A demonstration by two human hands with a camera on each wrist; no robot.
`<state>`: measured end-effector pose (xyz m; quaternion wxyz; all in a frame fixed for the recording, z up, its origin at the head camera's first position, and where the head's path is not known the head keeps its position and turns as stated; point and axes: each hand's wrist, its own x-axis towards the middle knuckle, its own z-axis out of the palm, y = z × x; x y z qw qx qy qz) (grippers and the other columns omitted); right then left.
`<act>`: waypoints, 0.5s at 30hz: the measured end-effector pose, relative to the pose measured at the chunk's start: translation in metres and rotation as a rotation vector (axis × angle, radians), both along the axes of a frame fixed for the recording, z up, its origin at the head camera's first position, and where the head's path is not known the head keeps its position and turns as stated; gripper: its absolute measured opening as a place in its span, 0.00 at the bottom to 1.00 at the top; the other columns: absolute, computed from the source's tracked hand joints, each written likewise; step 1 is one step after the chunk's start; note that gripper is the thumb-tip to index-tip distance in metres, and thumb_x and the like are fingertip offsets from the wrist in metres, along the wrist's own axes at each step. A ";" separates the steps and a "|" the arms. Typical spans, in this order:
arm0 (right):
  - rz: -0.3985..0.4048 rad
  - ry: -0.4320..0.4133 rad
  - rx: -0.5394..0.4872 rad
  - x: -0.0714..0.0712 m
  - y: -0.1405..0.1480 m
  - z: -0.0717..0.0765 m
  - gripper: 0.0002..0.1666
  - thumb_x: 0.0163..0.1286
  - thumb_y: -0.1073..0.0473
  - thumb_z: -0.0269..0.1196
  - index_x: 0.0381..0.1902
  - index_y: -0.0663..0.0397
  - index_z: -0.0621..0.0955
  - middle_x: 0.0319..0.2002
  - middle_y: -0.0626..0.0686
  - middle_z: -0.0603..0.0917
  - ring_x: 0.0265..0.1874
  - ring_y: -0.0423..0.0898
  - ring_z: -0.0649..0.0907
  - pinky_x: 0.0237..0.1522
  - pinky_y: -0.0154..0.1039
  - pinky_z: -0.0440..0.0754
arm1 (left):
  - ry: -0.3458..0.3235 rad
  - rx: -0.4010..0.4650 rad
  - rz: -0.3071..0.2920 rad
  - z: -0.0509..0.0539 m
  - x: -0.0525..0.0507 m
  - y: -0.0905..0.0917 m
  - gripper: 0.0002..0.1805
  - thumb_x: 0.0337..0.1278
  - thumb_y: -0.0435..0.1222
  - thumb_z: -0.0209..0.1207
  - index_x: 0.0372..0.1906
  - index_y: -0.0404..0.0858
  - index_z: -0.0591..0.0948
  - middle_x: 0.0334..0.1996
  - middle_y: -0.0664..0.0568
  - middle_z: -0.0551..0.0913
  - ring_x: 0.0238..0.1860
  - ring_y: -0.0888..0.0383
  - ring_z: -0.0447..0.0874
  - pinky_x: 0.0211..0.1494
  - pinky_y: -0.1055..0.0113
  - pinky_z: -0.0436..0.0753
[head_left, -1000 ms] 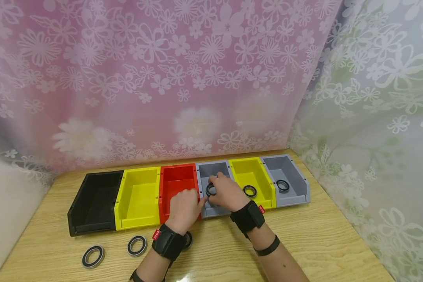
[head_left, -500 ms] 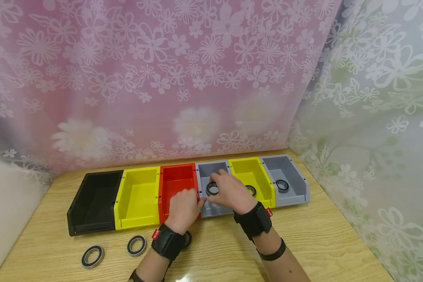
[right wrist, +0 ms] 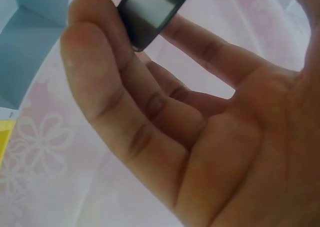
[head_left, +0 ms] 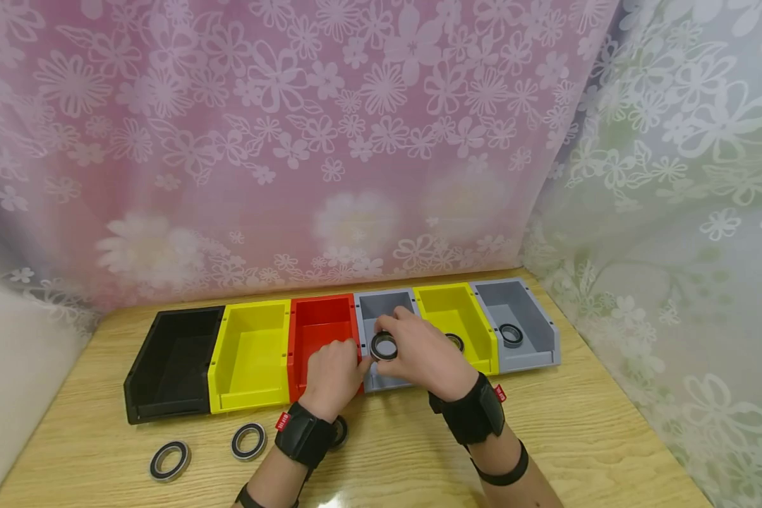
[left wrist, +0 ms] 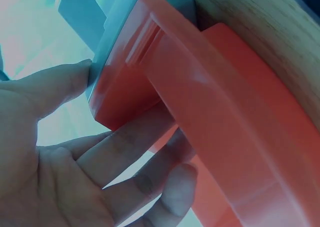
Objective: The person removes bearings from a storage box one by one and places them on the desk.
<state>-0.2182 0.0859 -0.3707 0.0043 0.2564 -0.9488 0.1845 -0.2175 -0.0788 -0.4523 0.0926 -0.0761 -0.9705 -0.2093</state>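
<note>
My right hand (head_left: 427,353) pinches a black-and-silver ball bearing (head_left: 375,347) between thumb and fingers, above the front of the middle grey bin (head_left: 384,305). The right wrist view shows part of that bearing (right wrist: 152,17) at the fingertips. My left hand (head_left: 332,377) grips the shared side wall of the red bin (head_left: 320,321) and the middle grey bin. In the left wrist view the thumb presses the grey bin's edge (left wrist: 102,52), and the other fingers curl against the red bin (left wrist: 215,107), their tips partly hidden.
Left of the red bin stand a yellow bin (head_left: 254,339) and a black bin (head_left: 178,360). The right yellow bin (head_left: 447,307) and right grey bin (head_left: 504,296) each contain a bearing. Bearings (head_left: 236,443) also lie on the wooden table (head_left: 406,458), one partly behind my left wrist.
My right hand has shifted slightly right and its wrist has swung outward. The bearing it holds has lifted a little and now shows more fully. My left hand has stayed in place.
</note>
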 end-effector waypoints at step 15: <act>0.025 0.041 0.010 0.032 0.002 0.019 0.19 0.57 0.58 0.73 0.46 0.49 0.82 0.34 0.47 0.72 0.25 0.40 0.75 0.28 0.34 0.77 | 0.020 -0.013 -0.003 -0.002 -0.001 0.000 0.23 0.60 0.44 0.72 0.18 0.39 0.74 0.11 0.54 0.63 0.11 0.57 0.64 0.16 0.69 0.64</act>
